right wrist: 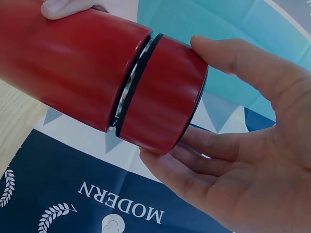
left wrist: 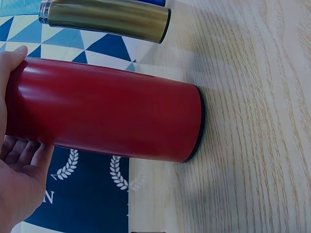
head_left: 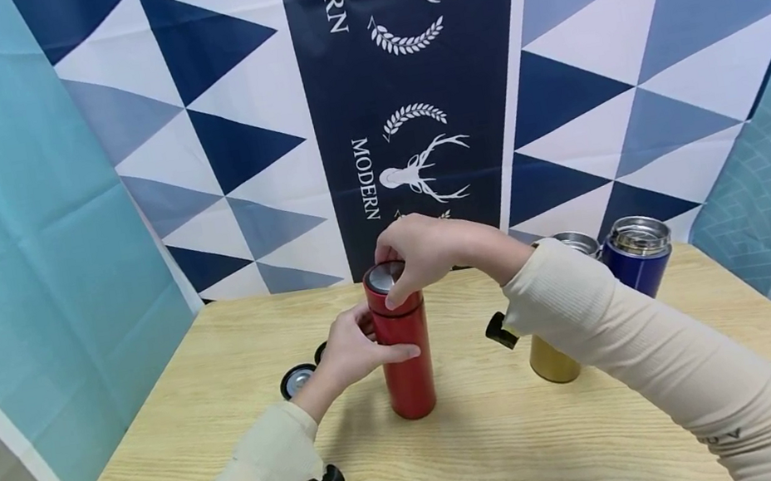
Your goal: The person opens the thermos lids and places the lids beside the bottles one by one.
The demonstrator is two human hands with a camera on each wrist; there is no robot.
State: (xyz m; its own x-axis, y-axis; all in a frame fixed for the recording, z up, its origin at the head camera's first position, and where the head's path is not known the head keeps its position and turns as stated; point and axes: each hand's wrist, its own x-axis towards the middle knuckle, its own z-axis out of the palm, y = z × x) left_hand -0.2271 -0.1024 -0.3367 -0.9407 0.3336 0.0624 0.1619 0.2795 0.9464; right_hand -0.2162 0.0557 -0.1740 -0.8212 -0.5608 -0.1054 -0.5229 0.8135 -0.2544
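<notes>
A red thermos flask (head_left: 410,379) stands upright on the wooden table. My left hand (head_left: 353,351) grips its body from the side, thumb across the front and fingers behind. Over the top, my right hand (head_left: 423,250) holds the red lid (right wrist: 163,94) by its rim between thumb and fingers. In the right wrist view a narrow gap with a bright metal edge shows between lid and body, so the lid sits slightly raised. The flask's black base (left wrist: 198,124) appears in the left wrist view, close to the table surface.
Behind my right forearm stand a gold flask (head_left: 555,362) and a blue flask (head_left: 634,260), both lidless with steel mouths. Two round lids, one clearly a dark-rimmed lid (head_left: 298,381), lie left of the red flask. A patterned cloth (head_left: 243,154) hangs behind the table (head_left: 510,456).
</notes>
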